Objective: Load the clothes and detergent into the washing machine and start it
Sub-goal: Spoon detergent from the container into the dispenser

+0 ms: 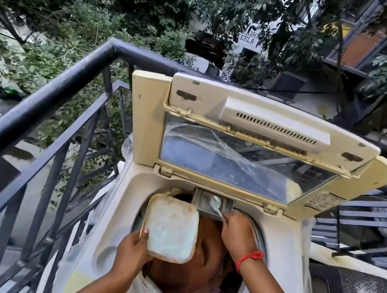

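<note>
Washing machine (281, 239) fills centre-lower frame, lid (251, 140) up, brown clothes (194, 280) already in drum. Step in hand, we judge: dosing detergent. Detergent tub (170, 229) sits left of centre, gripped at its lower edge by left hand (131, 250). Right hand (237, 231), fingers curled, pinches a white scoop (216, 204) over the dispenser drawer (213, 204), just above-right of tub. Tip slowly, keep scoop inside drawer, tub level w/ no spill.

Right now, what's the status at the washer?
Left hand grips detergent box. Right hand pinches scoop at open dispenser drawer. Clothes in drum. Lid up, nothing blocking.
</note>
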`<action>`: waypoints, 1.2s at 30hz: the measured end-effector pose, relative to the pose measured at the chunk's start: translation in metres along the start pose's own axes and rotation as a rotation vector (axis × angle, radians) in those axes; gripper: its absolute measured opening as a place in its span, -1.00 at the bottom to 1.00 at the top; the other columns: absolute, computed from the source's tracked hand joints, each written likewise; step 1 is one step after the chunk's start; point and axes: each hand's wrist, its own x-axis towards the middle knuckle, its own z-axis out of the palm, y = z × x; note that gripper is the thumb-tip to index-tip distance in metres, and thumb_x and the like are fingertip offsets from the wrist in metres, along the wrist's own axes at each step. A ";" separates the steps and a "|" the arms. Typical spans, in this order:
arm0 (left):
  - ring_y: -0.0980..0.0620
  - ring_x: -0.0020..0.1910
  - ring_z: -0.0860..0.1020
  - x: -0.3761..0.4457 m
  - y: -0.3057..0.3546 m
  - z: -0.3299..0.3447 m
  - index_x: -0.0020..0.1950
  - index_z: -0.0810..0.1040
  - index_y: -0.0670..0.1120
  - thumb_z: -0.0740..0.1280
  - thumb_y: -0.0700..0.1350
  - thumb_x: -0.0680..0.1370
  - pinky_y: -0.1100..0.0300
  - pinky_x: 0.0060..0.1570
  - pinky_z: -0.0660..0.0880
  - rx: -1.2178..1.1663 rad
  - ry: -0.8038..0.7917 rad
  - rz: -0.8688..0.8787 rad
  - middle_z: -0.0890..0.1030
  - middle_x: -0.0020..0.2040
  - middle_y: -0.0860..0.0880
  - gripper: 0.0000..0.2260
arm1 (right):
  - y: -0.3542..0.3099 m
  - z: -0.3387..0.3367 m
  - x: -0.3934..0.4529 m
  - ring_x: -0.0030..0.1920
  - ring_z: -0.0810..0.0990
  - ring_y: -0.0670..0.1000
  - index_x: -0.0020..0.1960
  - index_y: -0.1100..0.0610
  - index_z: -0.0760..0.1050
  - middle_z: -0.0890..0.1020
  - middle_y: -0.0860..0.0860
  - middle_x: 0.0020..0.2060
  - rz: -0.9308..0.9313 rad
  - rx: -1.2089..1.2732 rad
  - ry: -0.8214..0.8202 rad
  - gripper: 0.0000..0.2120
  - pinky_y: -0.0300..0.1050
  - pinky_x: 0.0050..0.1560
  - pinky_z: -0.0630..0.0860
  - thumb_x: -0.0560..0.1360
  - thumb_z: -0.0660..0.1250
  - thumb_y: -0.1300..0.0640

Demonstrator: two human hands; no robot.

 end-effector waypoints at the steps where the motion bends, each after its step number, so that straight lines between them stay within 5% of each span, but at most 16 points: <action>1: -0.07 -0.03 0.64 0.000 0.000 0.000 -0.05 0.58 -0.07 0.17 -0.03 0.64 -0.05 -0.03 0.62 -0.009 -0.002 -0.002 0.67 -0.06 -0.07 -0.76 | 0.001 0.000 0.002 -0.33 0.60 0.21 -0.28 0.22 0.59 0.59 0.16 -0.36 -0.062 -0.099 -0.013 -0.82 -0.06 -0.37 0.48 0.29 0.29 0.44; 5: -0.08 -0.05 0.65 0.001 0.003 0.002 -0.03 0.58 -0.13 0.17 -0.03 0.64 0.00 -0.10 0.63 -0.020 0.006 -0.008 0.67 -0.07 -0.08 -0.74 | 0.001 0.000 0.005 -0.47 0.54 0.13 -0.42 0.20 0.52 0.52 0.10 -0.47 -0.223 -0.335 -0.027 -0.86 -0.16 -0.52 0.42 0.07 0.38 0.37; 11: -0.04 -0.06 0.65 -0.001 0.009 0.008 -0.02 0.58 -0.12 0.17 -0.04 0.64 0.05 -0.14 0.62 -0.041 -0.011 -0.001 0.68 -0.08 -0.05 -0.75 | 0.015 -0.003 0.011 -0.41 0.53 0.14 -0.36 0.20 0.52 0.52 0.10 -0.42 -0.364 -0.401 0.085 -0.85 -0.07 -0.49 0.44 0.25 0.18 0.30; 16: -0.06 -0.07 0.66 -0.003 0.005 0.015 -0.07 0.59 -0.08 0.17 -0.04 0.64 -0.10 0.00 0.60 -0.027 -0.030 -0.018 0.69 -0.09 -0.08 -0.76 | 0.013 -0.008 0.004 -0.35 0.57 0.18 -0.26 0.20 0.58 0.54 0.11 -0.38 -0.190 -0.045 0.094 -0.79 -0.07 -0.37 0.47 0.30 0.27 0.46; 22: -0.08 -0.04 0.66 -0.013 0.011 0.042 -0.01 0.57 -0.11 0.17 -0.08 0.65 -0.06 0.00 0.61 -0.054 -0.120 -0.054 0.68 -0.05 -0.10 -0.79 | -0.009 -0.035 -0.054 -0.30 0.59 -0.04 -0.08 0.05 0.69 0.63 0.00 -0.33 -0.112 0.319 0.199 -0.86 -0.20 -0.28 0.46 0.41 0.41 0.21; 28: -0.11 -0.14 0.69 -0.040 0.018 0.094 0.00 0.60 -0.16 0.16 -0.10 0.65 -0.07 -0.03 0.59 -0.012 -0.260 -0.035 0.72 -0.16 -0.12 -0.75 | 0.008 -0.039 -0.116 -0.26 0.55 0.05 0.07 0.20 0.63 0.57 0.03 -0.29 -0.428 -0.094 0.230 -0.69 -0.13 -0.21 0.50 0.37 0.28 0.32; 33: -0.29 -0.02 0.64 -0.069 0.018 0.145 0.01 0.61 -0.23 0.21 -0.09 0.63 -0.29 0.11 0.51 0.031 -0.375 -0.006 0.69 -0.07 -0.25 -0.74 | 0.061 -0.047 -0.153 -0.26 0.55 0.08 0.05 0.13 0.62 0.58 0.02 -0.28 -0.274 -0.070 0.251 -0.72 -0.04 -0.31 0.55 0.46 0.19 0.21; 36: -0.21 -0.14 0.66 -0.089 0.014 0.182 0.03 0.58 -0.32 0.19 -0.13 0.63 -0.08 -0.09 0.61 -0.006 -0.453 -0.030 0.67 -0.08 -0.28 -0.72 | 0.093 -0.062 -0.176 -0.20 0.57 0.06 0.02 0.03 0.61 0.59 -0.04 -0.25 -0.173 -0.032 0.294 -0.78 -0.02 -0.26 0.54 0.48 0.22 0.14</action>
